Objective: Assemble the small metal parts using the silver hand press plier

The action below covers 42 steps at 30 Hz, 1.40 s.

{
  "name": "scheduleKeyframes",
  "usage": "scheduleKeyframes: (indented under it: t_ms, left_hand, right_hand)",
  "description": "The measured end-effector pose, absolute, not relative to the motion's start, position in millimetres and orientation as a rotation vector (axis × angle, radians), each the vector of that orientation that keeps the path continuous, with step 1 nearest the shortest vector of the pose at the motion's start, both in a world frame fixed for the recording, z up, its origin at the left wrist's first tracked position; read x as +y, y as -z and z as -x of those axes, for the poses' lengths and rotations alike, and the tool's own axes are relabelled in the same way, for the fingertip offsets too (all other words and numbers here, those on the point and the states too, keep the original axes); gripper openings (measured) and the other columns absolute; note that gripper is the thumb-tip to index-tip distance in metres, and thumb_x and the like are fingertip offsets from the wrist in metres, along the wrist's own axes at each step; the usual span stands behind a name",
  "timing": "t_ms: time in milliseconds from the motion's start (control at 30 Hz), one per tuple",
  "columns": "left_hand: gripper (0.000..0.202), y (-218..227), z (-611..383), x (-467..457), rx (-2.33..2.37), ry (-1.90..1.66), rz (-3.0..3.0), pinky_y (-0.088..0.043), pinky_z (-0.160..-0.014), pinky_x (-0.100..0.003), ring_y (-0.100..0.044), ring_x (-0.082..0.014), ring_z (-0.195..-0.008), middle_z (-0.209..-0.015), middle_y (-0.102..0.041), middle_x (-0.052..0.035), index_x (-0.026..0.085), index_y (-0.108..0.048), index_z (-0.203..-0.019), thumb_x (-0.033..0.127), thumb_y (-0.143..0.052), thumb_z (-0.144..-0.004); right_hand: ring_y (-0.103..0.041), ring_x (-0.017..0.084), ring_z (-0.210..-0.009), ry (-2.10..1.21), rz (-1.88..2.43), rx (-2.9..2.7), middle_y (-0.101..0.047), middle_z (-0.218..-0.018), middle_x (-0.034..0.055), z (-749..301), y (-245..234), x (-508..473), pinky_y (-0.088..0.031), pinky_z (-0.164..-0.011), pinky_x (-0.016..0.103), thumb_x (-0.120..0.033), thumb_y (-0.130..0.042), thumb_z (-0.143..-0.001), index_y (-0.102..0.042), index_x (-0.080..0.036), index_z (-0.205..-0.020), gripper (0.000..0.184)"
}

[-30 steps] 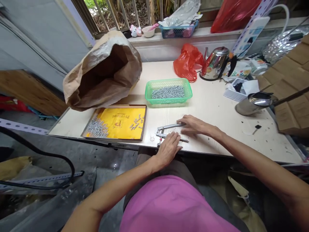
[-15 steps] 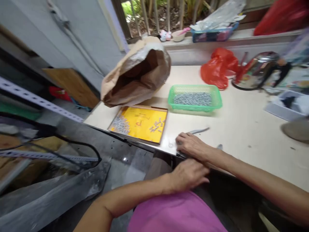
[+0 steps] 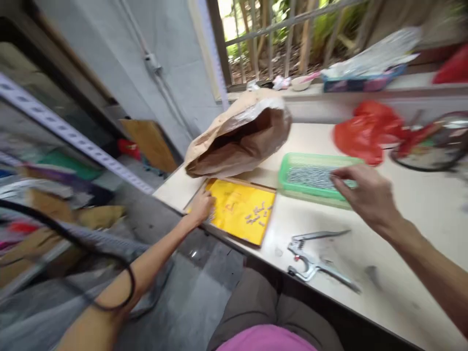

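My left hand [image 3: 203,205] is at the left end of a shallow cardboard tray [image 3: 266,231], fingers curled down over a pile of small metal pieces that it mostly covers. Any piece between its fingers is hidden. Yellow sheet lines the tray, with several short metal pieces [image 3: 258,213] scattered at its right side. My right hand [image 3: 365,192] hangs over the right end of a green plastic basket [image 3: 283,176], thumb and fingers drawn together; what they hold is too small to make out. Thin metal pins [image 3: 309,176] fill the basket's bottom. Hand pliers [image 3: 309,263] with splayed handles lie near the table edge.
A large open brown paper bag [image 3: 241,141] leans behind the tray. Red plastic bag [image 3: 365,129] and a kettle [image 3: 435,141] stand at the back right. Below the table's left edge, a black cable [image 3: 73,241] loops past my left forearm. Window bars rise behind the sill.
My hands have parted from the table's front edge: the left has gone to the tray's pile, the right to the basket. The pliers now lie uncovered on the table. The view has shifted.
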State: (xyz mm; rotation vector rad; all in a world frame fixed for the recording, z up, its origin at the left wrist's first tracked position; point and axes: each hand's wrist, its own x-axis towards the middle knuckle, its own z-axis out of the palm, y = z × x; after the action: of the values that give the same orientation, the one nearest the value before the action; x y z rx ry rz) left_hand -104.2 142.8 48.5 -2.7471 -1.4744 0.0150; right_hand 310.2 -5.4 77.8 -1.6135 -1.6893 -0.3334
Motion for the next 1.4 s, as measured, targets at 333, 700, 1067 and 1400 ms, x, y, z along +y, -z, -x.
scheduleKeyframes:
  t_ms: [333, 700, 1067, 1400]
  left_hand:
    - [0.032, 3, 137, 216, -1.032, 0.498, 3.038, -0.043, -0.061, -0.032, -0.048, -0.0202, -0.061, -0.058, -0.053, -0.0038, 0.026, -0.055, -0.053, 0.043, -0.044, -0.078]
    - [0.03, -72, -40, 21, -2.21, 0.234, 3.445, -0.033, -0.043, -0.017, -0.046, -0.0077, -0.045, -0.056, -0.057, 0.0032, 0.015, -0.068, -0.088, 0.041, -0.058, -0.078]
    - [0.028, -25, -70, -18, -2.48, -0.177, 3.512, -0.026, -0.038, -0.018, -0.034, -0.0046, -0.036, -0.041, -0.044, 0.006, 0.013, -0.061, -0.065, 0.04, -0.063, -0.073]
    - [0.029, -28, -80, -11, -2.459, -0.605, 3.447, -0.025, -0.038, -0.018, -0.036, -0.0044, -0.035, -0.039, -0.044, 0.0062, 0.013, -0.06, -0.061, 0.04, -0.068, -0.069]
  right_hand:
    - [-0.061, 0.018, -0.091, -0.259, 1.9, -1.852, -0.061, -0.102, 0.0079, -284, -44, -96, -0.051, -0.08, 0.032, -0.026, -0.045, -0.095, -0.062, -0.02, -0.107, 0.022]
    - [-0.056, 0.016, -0.083, -0.46, 2.11, -2.085, -0.059, -0.093, 0.0074, -263, -18, -153, -0.041, -0.075, 0.028, -0.021, -0.039, -0.097, -0.064, -0.017, -0.103, 0.026]
    - [-0.053, 0.017, -0.084, -0.346, 2.148, -2.122, -0.058, -0.094, 0.0065, -264, -12, -157, -0.037, -0.071, 0.028, -0.022, -0.039, -0.097, -0.061, -0.019, -0.1, 0.023]
    - [-0.054, 0.017, -0.085, -0.38, 2.165, -2.122, -0.058, -0.094, 0.0074, -263, -12, -156, -0.037, -0.07, 0.028, -0.021, -0.039, -0.096, -0.061, -0.018, -0.1, 0.022]
